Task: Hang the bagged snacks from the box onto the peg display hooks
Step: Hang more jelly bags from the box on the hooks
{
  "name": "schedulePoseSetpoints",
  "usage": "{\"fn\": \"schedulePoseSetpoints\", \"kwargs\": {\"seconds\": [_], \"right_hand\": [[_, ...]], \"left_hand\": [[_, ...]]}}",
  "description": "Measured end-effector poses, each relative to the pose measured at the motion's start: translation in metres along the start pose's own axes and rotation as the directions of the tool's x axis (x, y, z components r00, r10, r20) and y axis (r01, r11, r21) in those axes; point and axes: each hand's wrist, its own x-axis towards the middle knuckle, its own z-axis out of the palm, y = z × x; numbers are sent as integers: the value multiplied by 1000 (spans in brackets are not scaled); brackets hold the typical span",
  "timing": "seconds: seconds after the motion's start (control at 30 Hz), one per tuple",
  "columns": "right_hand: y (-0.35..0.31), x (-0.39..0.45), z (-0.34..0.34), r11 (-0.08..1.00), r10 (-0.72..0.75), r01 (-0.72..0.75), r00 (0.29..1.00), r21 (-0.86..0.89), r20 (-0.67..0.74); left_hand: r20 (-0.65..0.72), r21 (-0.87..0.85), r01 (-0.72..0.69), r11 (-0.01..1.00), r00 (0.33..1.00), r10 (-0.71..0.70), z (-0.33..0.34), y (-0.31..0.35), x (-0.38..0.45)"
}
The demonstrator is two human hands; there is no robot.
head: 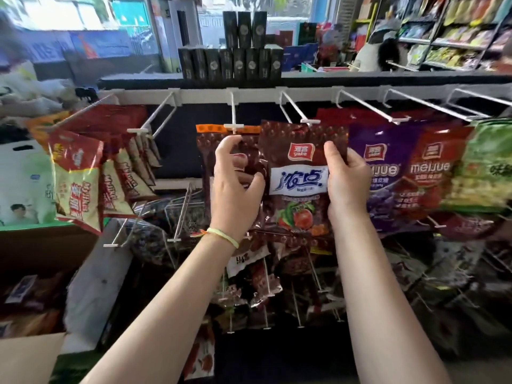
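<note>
- Brown snack bag (pixel 300 187), held upright at the centre of the view; its top edge sits at the tip of the peg hook (pixel 310 121) at 12 o'clock of the bag. Whether the hang hole has caught the hook cannot be told.
- Right hand (pixel 347 178), at 3 o'clock of the bag: fingers and thumb pinch the bag's right edge.
- Left hand (pixel 235 181), at 9 o'clock of the bag: thumb and curled fingers close on the left edge, overlapping the orange-topped bag (pixel 219 151) that hangs on the neighbouring hook (pixel 234 126).
- Risk 1: if the hole misses the crossbar tip, release would probably drop the bag onto the lower pegs (pixel 277 300) at 6 o'clock.
- Risk 2: the left fingers may also catch the orange-topped bag; drawing the hand back could then pull that bag off its hook.
- Risk 3: an uneven push from the two hands could tilt the bag and tear the hole, or crowd the purple bag (pixel 385 173) at 3 o'clock.
- Cardboard box (pixel 27 353), at 8 o'clock; its contents are not visible.
</note>
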Motion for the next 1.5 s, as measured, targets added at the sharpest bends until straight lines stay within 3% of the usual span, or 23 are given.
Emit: {"fn": "schedulePoseSetpoints", "kwargs": {"seconds": [0.1,0.17,0.3,0.47,0.6,0.7,0.77,0.83,0.93,1.03,1.13,1.2,1.3,1.33,1.4,1.5], "right_hand": [[3,6,0,1000,5,-5,1000,-21,19],[7,10,-1,997,-26,28,999,-67,37],[16,12,-2,985,-75,82,996,-151,50],[17,9,-3,940,-208,202,978,-274,8],[23,-1,-1,735,-500,407,866,-543,-28],[32,-3,-2,412,-691,476,719,-777,74],[36,-7,2,289,-722,536,666,-793,187],[45,-14,10,253,-658,615,675,-747,333],[61,-23,17,250,-493,618,744,-745,452],[67,-20,20,274,-412,603,777,-749,475],[69,-14,24,314,-355,589,800,-744,484],[70,-17,28,328,-361,562,817,-759,450],[73,-33,41,326,-492,558,789,-764,367],[75,-42,47,368,-478,578,790,-728,385],[79,-65,62,534,-303,593,799,-602,519],[89,-108,95,713,-53,508,726,-482,686]], "left_hand": [[-9,355,-235,905,967,254,8,1,-5],[78,470,-353,809,930,360,17,2,-3],[311,573,-423,702,905,291,29,-2,4],[375,613,-409,677,904,207,30,-13,6],[383,631,-447,634,890,246,31,-21,7],[392,627,-477,616,876,279,32,-26,9],[357,622,-478,620,878,318,33,-31,9],[214,658,-398,640,913,348,31,-40,6],[85,759,-256,599,951,298,24,-56,2],[211,807,-319,497,942,262,16,-71,6],[283,791,-364,492,930,234,10,-78,15],[308,773,-369,517,929,203,4,-82,18],[387,706,-403,582,908,159,-11,-87,13],[394,668,-391,633,907,145,-20,-88,9],[333,607,-272,747,940,72,-44,-90,1],[198,562,-114,819,980,0,-100,-105,-19]]}}
